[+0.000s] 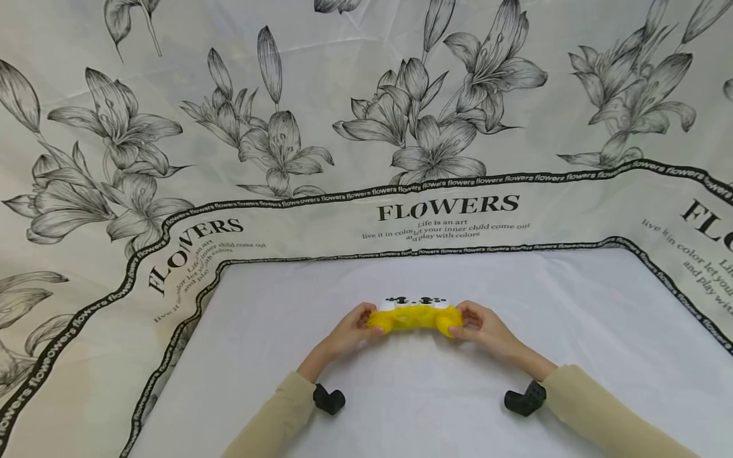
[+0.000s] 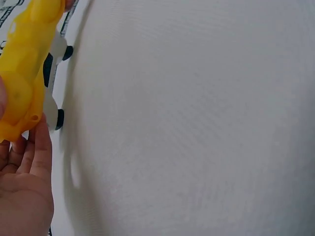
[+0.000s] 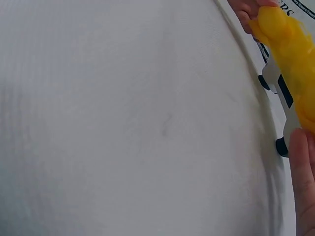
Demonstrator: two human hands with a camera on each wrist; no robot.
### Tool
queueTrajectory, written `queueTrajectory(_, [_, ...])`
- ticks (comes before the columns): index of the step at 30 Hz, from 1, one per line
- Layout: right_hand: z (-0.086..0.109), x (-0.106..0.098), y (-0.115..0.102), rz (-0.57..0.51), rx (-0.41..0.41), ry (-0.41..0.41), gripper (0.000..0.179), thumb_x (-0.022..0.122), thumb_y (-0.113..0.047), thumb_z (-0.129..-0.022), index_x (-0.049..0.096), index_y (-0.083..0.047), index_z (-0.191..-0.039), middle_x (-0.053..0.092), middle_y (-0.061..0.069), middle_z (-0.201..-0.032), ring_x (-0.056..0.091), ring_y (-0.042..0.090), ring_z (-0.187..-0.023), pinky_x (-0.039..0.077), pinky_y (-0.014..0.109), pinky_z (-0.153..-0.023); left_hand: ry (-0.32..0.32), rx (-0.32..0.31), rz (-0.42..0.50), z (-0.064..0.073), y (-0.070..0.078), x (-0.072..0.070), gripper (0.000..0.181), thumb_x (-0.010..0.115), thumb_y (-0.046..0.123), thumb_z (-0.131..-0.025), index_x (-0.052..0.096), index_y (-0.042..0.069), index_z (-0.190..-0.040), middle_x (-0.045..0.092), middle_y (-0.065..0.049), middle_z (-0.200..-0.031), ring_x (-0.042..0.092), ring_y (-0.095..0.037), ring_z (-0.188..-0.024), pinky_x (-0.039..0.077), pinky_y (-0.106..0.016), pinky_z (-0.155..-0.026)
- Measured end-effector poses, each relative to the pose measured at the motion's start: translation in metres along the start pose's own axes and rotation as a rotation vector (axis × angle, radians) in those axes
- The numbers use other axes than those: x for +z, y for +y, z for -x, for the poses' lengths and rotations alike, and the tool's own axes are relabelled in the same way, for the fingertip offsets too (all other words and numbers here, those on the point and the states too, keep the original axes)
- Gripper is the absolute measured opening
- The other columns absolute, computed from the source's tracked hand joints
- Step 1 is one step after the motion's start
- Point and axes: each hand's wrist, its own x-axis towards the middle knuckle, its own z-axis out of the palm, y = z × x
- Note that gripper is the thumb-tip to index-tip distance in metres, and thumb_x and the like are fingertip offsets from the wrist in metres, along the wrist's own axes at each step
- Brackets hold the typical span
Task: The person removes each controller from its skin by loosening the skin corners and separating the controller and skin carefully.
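Note:
A white game controller (image 1: 413,305) with black sticks and buttons is held up in front of me, partly inside a yellow silicone cover (image 1: 418,316). The cover wraps the handles and near side, while the white part shows beyond it. My left hand (image 1: 350,332) pinches the left end, thumb on the yellow cover. At the other end my right hand (image 1: 485,329) pinches the cover in the same way. In the left wrist view, the yellow cover (image 2: 22,64) has a small hole near the left fingers. White casing with black parts shows past the cover (image 3: 295,64) in the right wrist view.
A white cloth (image 1: 424,407) covers the surface beneath the hands. Behind it hangs a fabric wall (image 1: 321,229) printed with flowers and lettering. A black device is strapped to each wrist, the left one (image 1: 329,401) and the right one (image 1: 525,401).

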Motion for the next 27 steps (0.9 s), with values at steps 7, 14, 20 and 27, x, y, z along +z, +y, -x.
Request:
queueTrajectory(7, [-0.0016, -0.0049, -0.0034, -0.018, 0.036, -0.034, 0.031, 0.068, -0.016, -0.087, 0.052, 0.005, -0.103, 0.058, 0.004, -0.087, 0.056, 0.006, -0.073, 0.049, 0.02, -0.068, 0.002, -0.022, 0.014, -0.0031, 0.0006, -0.0005, 0.037, 0.064, 0.012, -0.091, 0.048, 0.0, -0.122, 0.055, -0.011, -0.115, 0.052, -0.012, -0.098, 0.045, -0.023, -0.09])
queueTrajectory(14, [0.0022, -0.0038, -0.0026, -0.02, 0.046, -0.044, 0.032, 0.069, -0.017, -0.087, 0.052, 0.006, -0.103, 0.06, 0.005, -0.083, 0.058, 0.008, -0.069, 0.05, 0.023, -0.063, -0.001, -0.003, 0.022, -0.0016, -0.0008, 0.002, 0.035, 0.065, 0.01, -0.091, 0.048, -0.001, -0.119, 0.056, -0.011, -0.113, 0.051, -0.012, -0.097, 0.045, -0.021, -0.088])
queueTrajectory(20, [0.0039, -0.0015, -0.0057, -0.016, 0.073, -0.035, 0.031, 0.068, -0.017, -0.089, 0.051, 0.005, -0.103, 0.061, 0.004, -0.08, 0.059, 0.014, -0.065, 0.05, 0.024, -0.058, 0.008, -0.003, 0.007, 0.0015, 0.0003, 0.0034, 0.034, 0.064, 0.01, -0.091, 0.047, 0.0, -0.119, 0.053, -0.009, -0.11, 0.05, -0.012, -0.095, 0.044, -0.02, -0.084])
queueTrajectory(27, [0.0047, 0.0003, -0.0095, 0.002, 0.078, -0.009, 0.029, 0.068, -0.015, -0.088, 0.051, 0.005, -0.101, 0.059, 0.006, -0.077, 0.056, 0.012, -0.062, 0.049, 0.025, -0.054, 0.056, -0.007, 0.069, 0.0033, 0.0002, 0.0074, 0.037, 0.064, 0.006, -0.091, 0.047, -0.004, -0.123, 0.054, -0.011, -0.108, 0.05, -0.012, -0.093, 0.045, -0.017, -0.081])
